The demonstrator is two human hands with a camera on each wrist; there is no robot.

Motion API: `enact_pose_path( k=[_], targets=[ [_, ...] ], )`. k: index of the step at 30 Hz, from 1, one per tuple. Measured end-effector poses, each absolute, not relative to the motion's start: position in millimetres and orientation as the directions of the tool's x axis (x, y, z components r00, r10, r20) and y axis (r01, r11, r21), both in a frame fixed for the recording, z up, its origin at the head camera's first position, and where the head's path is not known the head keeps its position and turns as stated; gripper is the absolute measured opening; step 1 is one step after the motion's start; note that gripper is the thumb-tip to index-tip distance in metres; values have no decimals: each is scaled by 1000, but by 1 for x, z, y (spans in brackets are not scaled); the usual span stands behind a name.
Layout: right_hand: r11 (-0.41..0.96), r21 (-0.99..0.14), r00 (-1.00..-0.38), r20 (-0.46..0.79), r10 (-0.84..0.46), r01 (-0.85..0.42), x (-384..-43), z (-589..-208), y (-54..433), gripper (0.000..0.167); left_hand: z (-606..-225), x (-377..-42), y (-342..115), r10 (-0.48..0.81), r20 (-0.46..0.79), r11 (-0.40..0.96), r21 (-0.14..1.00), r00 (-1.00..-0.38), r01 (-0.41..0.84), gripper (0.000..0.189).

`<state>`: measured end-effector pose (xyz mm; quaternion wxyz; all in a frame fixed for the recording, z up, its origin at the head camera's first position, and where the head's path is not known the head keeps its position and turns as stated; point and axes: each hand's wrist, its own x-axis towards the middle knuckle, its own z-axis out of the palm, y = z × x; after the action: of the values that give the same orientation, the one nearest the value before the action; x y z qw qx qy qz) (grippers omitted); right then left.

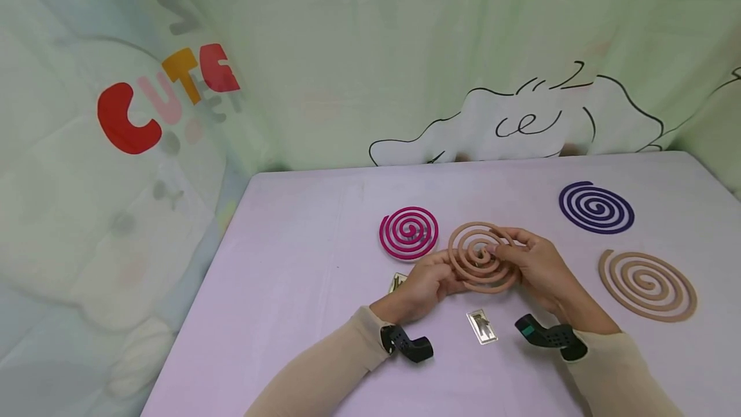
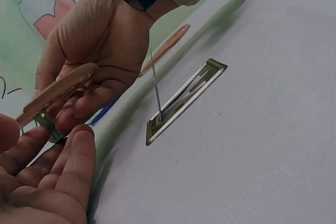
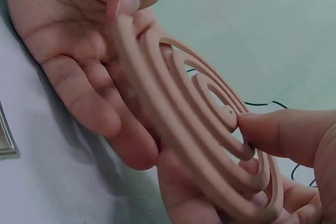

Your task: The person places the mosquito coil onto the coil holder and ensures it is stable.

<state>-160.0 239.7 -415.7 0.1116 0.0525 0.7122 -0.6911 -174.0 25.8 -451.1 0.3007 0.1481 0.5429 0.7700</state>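
Note:
Both hands hold a tan mosquito coil [image 3: 137, 85], tilted above the table. My left hand [image 1: 427, 285] pinches its outer ring, thumb on top and the other fingers spread underneath. At the coil's centre rests the thumb of my right hand [image 1: 541, 266], its other fingers behind the rings. Under the coil, a small green metal piece [image 2: 47, 124] shows between the fingers in the left wrist view; the hands hide most of it. Below the hands lies a flat metal coil stand [image 1: 482, 327], with a thin prong standing up in the left wrist view.
Partly behind my left wrist lies another metal stand [image 1: 397, 282]. A magenta coil [image 1: 409, 231] lies beyond the left hand. At the right are a dark blue coil [image 1: 597, 208] and a second tan coil [image 1: 648, 286]. A printed curtain [image 1: 324, 69] borders the table's back.

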Motion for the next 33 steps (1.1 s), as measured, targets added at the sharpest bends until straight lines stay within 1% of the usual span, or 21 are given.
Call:
enact_pose_path(
  k=[3, 6, 11, 14, 19, 26, 33],
  targets=[
    [27, -970, -967, -242, -81, 240, -160, -418, 240, 52, -451, -174, 26, 623, -110, -224, 923, -774, -312, 62],
    [-22, -968, -966, -247, -74, 249, -161, -419, 241, 49, -451, -175, 28, 627, -122, -219, 920, -769, -325, 60],
    [-41, -966, -965, -254, -61, 256, -161, -420, 241, 53, -450, -176, 27, 643, -146, -194, 919, -752, -344, 55],
    [-69, -961, -963, -262, -60, 266, -162, -421, 240, 51, -449, -177, 27, 655, -149, -187, 918, -741, -350, 54],
    [-127, -951, -959, -274, -76, 282, -163, -423, 241, 41, -449, -177, 26, 659, -156, -186, 914, -735, -360, 55],
    [-126, -948, -953, -279, -119, 293, -165, -424, 240, 40, -450, -177, 25, 660, -158, -198, 907, -735, -373, 55],
    [-196, -935, -953, -270, -140, 294, -163, -423, 240, 35, -449, -177, 26, 656, -157, -204, 905, -738, -373, 49]
  ],
)
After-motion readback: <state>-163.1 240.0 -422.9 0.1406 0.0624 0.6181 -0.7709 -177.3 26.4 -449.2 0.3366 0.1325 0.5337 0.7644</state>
